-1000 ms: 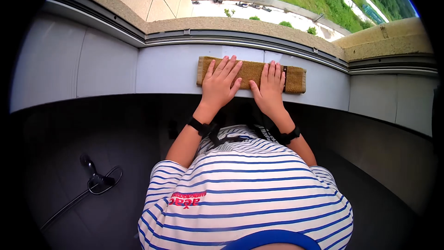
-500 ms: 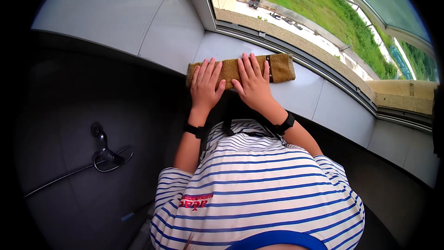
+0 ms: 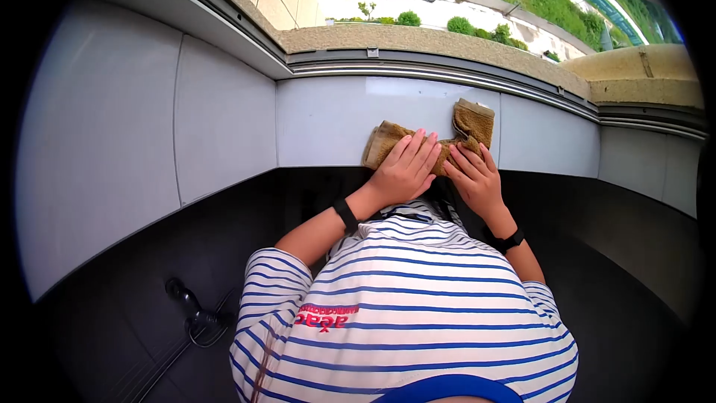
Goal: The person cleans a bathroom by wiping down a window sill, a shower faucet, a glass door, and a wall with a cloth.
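Brown towel (image 3: 476, 121) lies bent on the sill (image 3: 321, 121) beneath left hand (image 3: 405, 177) and right hand (image 3: 479, 188), fingers (image 3: 426, 151) extended, unclenched.

A brown terry towel (image 3: 475, 121) is lying rumpled beneath the left fingers (image 3: 414, 147) and right fingers (image 3: 468, 163), one end jutting left of them, the other bending away beyond the right fingertips.

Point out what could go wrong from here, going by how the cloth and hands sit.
Two risks stand out. The brown cloth lies by the near edge of the sill, under the left hand and right hand, so a pull toward the body might drag it over. It is also bunched, with its right end bent toward the window track; pushed farther that way, that end could catch there.
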